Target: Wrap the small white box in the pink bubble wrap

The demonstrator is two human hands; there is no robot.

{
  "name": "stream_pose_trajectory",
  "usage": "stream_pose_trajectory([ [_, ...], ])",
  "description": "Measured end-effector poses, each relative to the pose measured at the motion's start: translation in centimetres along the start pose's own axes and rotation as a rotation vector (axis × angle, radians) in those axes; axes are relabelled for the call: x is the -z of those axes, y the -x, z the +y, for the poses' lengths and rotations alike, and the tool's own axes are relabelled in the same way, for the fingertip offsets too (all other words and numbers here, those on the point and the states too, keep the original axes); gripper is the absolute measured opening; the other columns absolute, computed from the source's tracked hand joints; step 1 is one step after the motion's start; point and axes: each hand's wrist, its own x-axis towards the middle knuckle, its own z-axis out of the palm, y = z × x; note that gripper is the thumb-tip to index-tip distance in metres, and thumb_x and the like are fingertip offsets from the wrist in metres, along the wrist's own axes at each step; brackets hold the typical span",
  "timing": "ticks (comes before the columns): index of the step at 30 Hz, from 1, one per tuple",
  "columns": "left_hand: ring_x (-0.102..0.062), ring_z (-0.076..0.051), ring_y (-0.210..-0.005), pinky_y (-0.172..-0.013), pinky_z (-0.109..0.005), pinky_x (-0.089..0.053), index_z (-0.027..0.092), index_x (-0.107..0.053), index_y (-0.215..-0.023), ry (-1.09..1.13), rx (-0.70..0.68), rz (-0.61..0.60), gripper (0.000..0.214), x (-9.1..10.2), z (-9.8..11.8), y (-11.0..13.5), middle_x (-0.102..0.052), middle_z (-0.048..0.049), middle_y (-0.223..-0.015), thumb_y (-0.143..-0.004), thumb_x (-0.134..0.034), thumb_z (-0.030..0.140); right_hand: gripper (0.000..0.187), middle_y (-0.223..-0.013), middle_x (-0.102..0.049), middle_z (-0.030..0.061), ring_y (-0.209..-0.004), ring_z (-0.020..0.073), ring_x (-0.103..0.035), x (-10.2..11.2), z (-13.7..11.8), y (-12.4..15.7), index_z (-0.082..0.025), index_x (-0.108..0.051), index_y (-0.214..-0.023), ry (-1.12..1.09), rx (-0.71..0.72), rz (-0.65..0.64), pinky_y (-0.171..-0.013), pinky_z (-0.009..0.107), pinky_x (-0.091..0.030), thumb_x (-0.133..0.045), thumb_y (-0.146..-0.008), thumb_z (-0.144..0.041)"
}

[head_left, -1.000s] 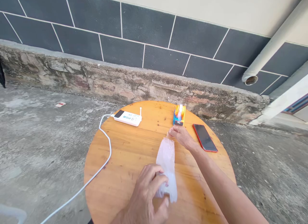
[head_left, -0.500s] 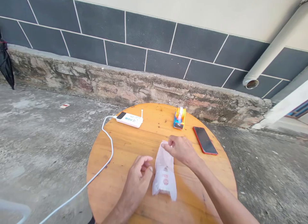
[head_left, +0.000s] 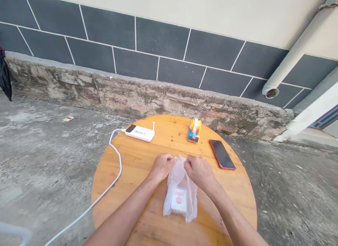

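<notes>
Right now both hands work at the far end of a thin, translucent plastic bag (head_left: 177,175) lying on the round wooden surface (head_left: 132,189). The left hand (head_left: 164,165) has its fingers curled in and pinches the bag's left edge; the right hand (head_left: 198,168), likewise curled, pinches the right edge — the bag's mouth spans the gap between them. Inside, at the end nearer the person, sits a small white box (head_left: 179,201), its red print showing through the plastic. Beyond the right hand stands a blue and orange tape dispenser (head_left: 194,131), and to the right of it lies a red-edged phone (head_left: 222,154), dark screen up. Well to the left, near the surface's far rim, rests a white device (head_left: 139,133) with a black end panel — a white cable (head_left: 120,165) runs from it over the left edge.
</notes>
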Motion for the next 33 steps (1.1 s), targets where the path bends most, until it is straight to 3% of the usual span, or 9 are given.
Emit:
stream_pose_trajectory([
  [5, -0.047, -0.011, -0.049, -0.047, -0.020, -0.031, 0.018, -0.055, -0.057, -0.013, 0.015, 0.053, 0.021, 0.4, 0.1, 0.4, -0.050, 0.0041, -0.050, -0.075, -0.049, 0.027, 0.024, -0.053, -0.050, -0.0022, -0.054, 0.0144, -0.049, -0.7, 3.4, 0.8, -0.020, -0.046, -0.059, -0.275, -0.073, 0.047, -0.050, 0.024, -0.026, -0.041, -0.082, -0.024],
  [12, -0.052, -0.012, -0.057, -0.054, -0.021, -0.035, 0.019, -0.057, -0.065, -0.079, -0.012, 0.117, 0.023, 0.7, 0.8, -0.2, -0.054, 0.0030, -0.057, -0.079, -0.046, 0.033, 0.030, -0.055, -0.043, -0.0044, -0.054, 0.0135, -0.045, -2.7, 6.9, 1.1, -0.021, -0.042, -0.062, -0.611, -0.129, 0.112, -0.051, 0.023, -0.032, -0.039, -0.086, -0.039],
  [16, -0.054, -0.014, -0.065, -0.059, -0.022, -0.036, 0.021, -0.056, -0.074, -0.168, -0.038, 0.138, 0.023, 1.7, 1.6, 0.5, -0.058, 0.0024, -0.068, -0.078, -0.052, 0.042, 0.031, -0.055, -0.042, -0.0046, -0.054, 0.0134, -0.043, -3.5, 7.3, 1.2, -0.021, -0.043, -0.063, -0.706, -0.140, 0.141, -0.051, 0.023, -0.032, -0.042, -0.085, -0.042],
  [20, -0.050, -0.013, -0.062, -0.056, -0.023, -0.033, 0.021, -0.050, -0.061, -0.258, -0.095, 0.037, 0.032, 2.7, 2.3, 2.3, -0.054, 0.0037, -0.065, -0.069, -0.063, 0.049, 0.031, -0.055, -0.042, -0.0047, -0.053, 0.0132, -0.041, -3.9, 7.2, 1.2, -0.020, -0.045, -0.063, -0.735, -0.142, 0.159, -0.051, 0.024, -0.032, -0.044, -0.085, -0.042],
  [25, -0.048, -0.013, -0.061, -0.055, -0.024, -0.029, 0.021, -0.050, -0.064, -0.391, -0.154, -0.060, 0.030, 2.7, 2.8, 3.6, -0.054, 0.0039, -0.068, -0.062, -0.069, 0.045, 0.030, -0.055, -0.042, -0.0049, -0.053, 0.0128, -0.040, -3.9, 6.8, 1.4, -0.020, -0.047, -0.064, -0.711, -0.150, 0.170, -0.051, 0.024, -0.031, -0.046, -0.085, -0.040],
  [30, -0.048, -0.012, -0.061, -0.054, -0.024, -0.028, 0.020, -0.051, -0.061, -0.475, -0.161, -0.096, 0.010, 2.7, 2.7, 3.6, -0.054, 0.0034, -0.070, -0.066, -0.059, 0.024, 0.029, -0.057, -0.045, -0.0038, -0.055, 0.0135, -0.042, -3.6, 6.5, 1.6, -0.019, -0.049, -0.066, -0.689, -0.155, 0.188, -0.053, 0.024, -0.032, -0.045, -0.086, -0.040],
  [33, -0.051, -0.012, -0.065, -0.057, -0.023, -0.032, 0.020, -0.051, -0.059, -0.472, -0.149, -0.076, 0.009, 3.2, 2.5, 3.3, -0.056, 0.0030, -0.072, -0.067, -0.051, 0.017, 0.029, -0.057, -0.046, -0.0037, -0.055, 0.0137, -0.042, -3.5, 6.6, 1.6, -0.019, -0.049, -0.066, -0.678, -0.168, 0.200, -0.053, 0.024, -0.032, -0.044, -0.086, -0.040],
])
